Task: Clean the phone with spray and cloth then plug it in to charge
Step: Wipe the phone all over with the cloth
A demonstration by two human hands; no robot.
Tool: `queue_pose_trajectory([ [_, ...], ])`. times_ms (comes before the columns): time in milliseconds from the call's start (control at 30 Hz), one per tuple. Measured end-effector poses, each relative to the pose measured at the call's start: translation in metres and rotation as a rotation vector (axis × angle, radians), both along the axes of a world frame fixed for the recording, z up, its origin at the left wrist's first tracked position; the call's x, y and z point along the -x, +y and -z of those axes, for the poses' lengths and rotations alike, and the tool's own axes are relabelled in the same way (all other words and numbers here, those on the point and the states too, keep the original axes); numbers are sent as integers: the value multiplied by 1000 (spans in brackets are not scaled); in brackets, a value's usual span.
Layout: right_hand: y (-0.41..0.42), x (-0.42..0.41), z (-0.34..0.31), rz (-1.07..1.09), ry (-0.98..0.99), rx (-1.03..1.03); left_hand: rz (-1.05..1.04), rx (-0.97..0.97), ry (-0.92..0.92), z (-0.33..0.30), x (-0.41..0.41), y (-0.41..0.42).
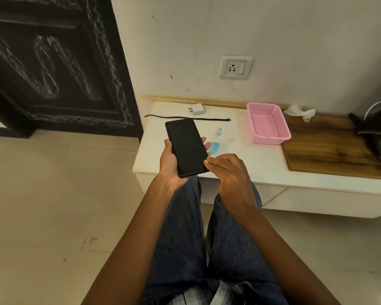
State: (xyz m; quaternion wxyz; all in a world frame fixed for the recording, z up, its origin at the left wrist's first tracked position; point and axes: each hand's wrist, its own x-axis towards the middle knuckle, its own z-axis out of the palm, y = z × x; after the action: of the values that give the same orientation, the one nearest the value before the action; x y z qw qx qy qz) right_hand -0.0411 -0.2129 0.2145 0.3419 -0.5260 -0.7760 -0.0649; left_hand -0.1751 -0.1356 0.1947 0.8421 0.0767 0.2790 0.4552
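Observation:
My left hand (171, 164) holds a black phone (186, 146) screen-up over the front edge of the low white table (262, 164). My right hand (229, 172) hovers beside the phone's lower right corner, fingers loosely curled and empty, fingertips touching the phone's edge. A small clear spray bottle (216, 142) with blue liquid lies on the table just behind the phone. A white crumpled cloth (299, 111) rests at the back near the wall. A white charger adapter (197, 109) and a black cable (185, 117) lie at the table's back left. A wall socket (235, 67) is above them.
A pink plastic basket (267, 123) stands right of the bottle. A wooden board (330, 146) covers the table's right part, with a dark object (374, 126) at its far end. A dark carved door (53, 62) is at the left. My jeans-clad legs are below.

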Motion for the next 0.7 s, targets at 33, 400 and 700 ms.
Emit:
queue_pose_trajectory([
  [33, 4, 0, -2, 1, -2, 7, 23, -9, 14, -1, -1, -1],
  [400, 6, 1, -7, -34, -18, 23, 67, -10, 40, -1, 0, -3],
  [700, 14, 1, -9, 80, -49, 29, 96, -48, 67, -1, -2, 1],
])
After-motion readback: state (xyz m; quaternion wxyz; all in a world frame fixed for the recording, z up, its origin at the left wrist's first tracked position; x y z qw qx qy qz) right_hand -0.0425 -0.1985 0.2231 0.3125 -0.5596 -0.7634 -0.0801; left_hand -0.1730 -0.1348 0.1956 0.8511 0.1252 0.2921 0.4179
